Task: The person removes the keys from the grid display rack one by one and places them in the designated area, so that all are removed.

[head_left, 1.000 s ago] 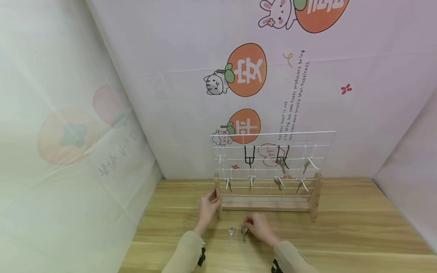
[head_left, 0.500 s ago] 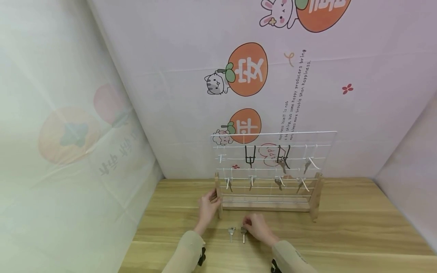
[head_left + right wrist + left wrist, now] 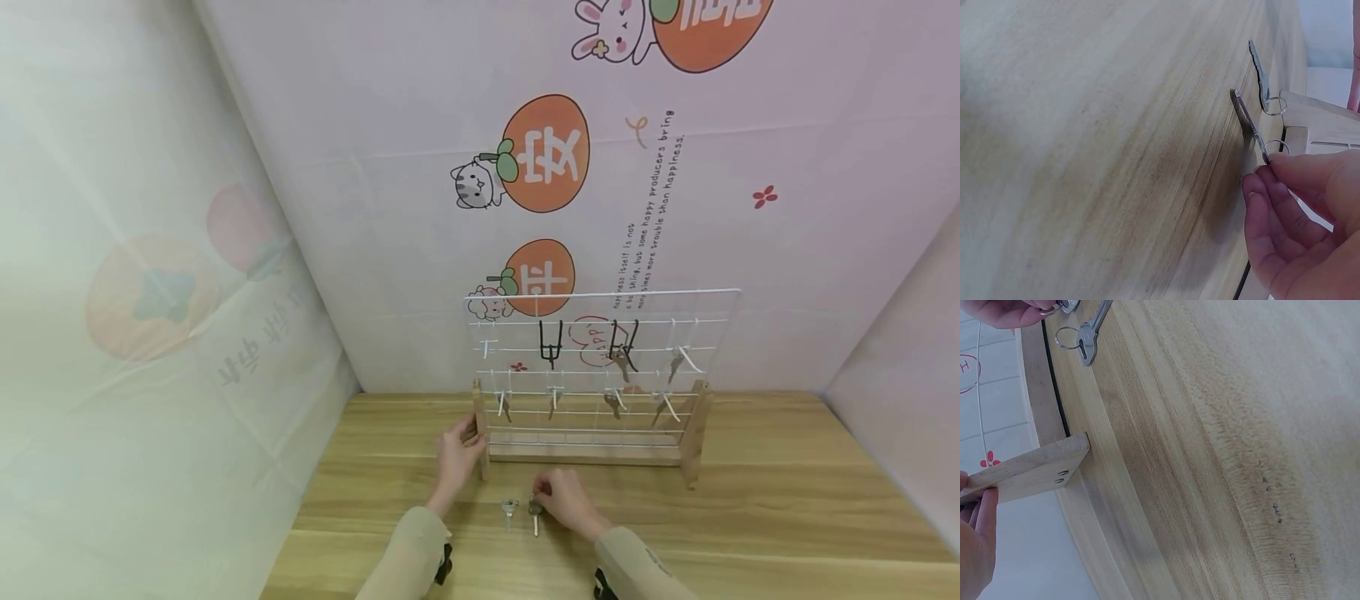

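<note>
Pale printed sheets (image 3: 405, 250) are walling in a wooden table (image 3: 780, 475) as we are looking from the head view. We are seeing the left hand (image 3: 457, 457) gripping the left post (image 3: 483, 467) of a wire-and-wood rack (image 3: 585, 457), on which several hanging keys (image 3: 612, 405) are showing. The right hand (image 3: 566, 502) is pinching a loose key (image 3: 536, 526) before the rack, near a second key (image 3: 509, 507). Compared with a second ago, the pinched key is showing a slimmer, brighter blade while the hand is barely shifting; we are judging this an adjusting of the hold, not a lifting.

From the left wrist, we are finding thumb and fingers clasping opposite sides of the post.

From the right wrist, we are noticing fingertips closing on the loose key's head, beside its small ring (image 3: 1277, 142); whether its tip is touching the table, we cannot tell.
</note>
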Motion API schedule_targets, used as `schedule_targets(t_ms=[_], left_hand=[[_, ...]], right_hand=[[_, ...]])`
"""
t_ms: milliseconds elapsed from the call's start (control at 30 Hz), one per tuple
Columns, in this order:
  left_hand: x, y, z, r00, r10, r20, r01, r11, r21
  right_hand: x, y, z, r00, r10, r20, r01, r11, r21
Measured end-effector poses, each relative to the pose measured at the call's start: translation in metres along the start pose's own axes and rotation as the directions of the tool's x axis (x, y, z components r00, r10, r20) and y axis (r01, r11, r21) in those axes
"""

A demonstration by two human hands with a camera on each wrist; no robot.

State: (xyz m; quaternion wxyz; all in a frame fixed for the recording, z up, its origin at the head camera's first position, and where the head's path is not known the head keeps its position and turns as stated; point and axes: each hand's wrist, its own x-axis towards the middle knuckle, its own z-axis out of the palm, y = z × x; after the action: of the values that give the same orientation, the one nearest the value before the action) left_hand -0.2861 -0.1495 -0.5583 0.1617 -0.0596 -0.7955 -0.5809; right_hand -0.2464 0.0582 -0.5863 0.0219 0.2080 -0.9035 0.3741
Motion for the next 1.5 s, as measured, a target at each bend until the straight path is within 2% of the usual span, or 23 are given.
schedule_targets(t_ms=[367,600,1167,1500], left_hand=[[0.0006,-0.0004,0.001,1.0,-0.016,-0.007,0.016,1.0,0.003],[0.0006,0.0003,0.0022,1.0,-0.002,-0.011,0.002,1.0,0.011],[0.0002,0.0007,0.0007,1.0,-0.018,-0.01,0.018,1.0,0.0],[-0.0012,0.0006,0.0003,1.0,-0.022,-0.013,0.022,1.0,-0.005]], right_hand=[[0.0001,-0.0022,-0.0049,0.999,0.03,0.014,-0.029,0.998,-0.053],[-0.0005,-0.0008,-0.0051,0.998,0.053,0.03,-0.052,0.998,-0.04],[-0.0035,-0.0025,-0.0067,0.999,0.041,0.015,-0.04,0.997,-0.067],[-0.0068,-0.0007,-0.0078,0.998,0.057,0.01,-0.057,0.998,-0.04]])
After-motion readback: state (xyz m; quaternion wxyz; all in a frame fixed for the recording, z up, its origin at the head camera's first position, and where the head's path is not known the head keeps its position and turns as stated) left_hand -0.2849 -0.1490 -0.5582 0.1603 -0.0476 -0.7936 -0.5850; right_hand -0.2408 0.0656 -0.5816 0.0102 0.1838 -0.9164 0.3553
